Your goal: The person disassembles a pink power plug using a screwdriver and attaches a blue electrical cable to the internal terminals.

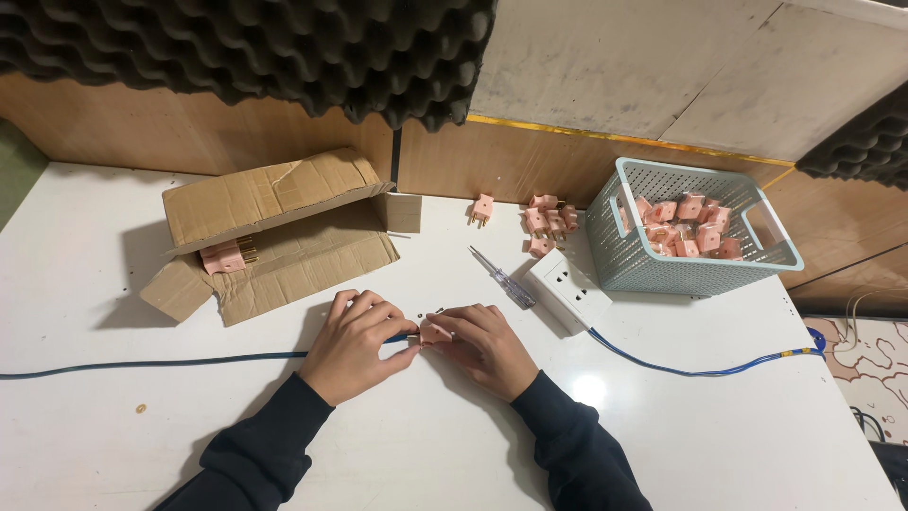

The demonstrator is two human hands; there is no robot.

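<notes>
I see left hand (355, 343) pinching blue cable (170, 361) steady, right hand (482, 345) clamped on pink plug (433, 332) between them; screwdriver (501, 275) just beyond right hand, within reach.

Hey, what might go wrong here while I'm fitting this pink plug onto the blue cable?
1. The screwdriver lies loose just beyond the right hand; a nudge may roll it.
2. The pink plug is small and mostly hidden between the right hand and the left hand, so it may slip.
3. The blue cable trails off the table; a snag could tug the work away.
</notes>
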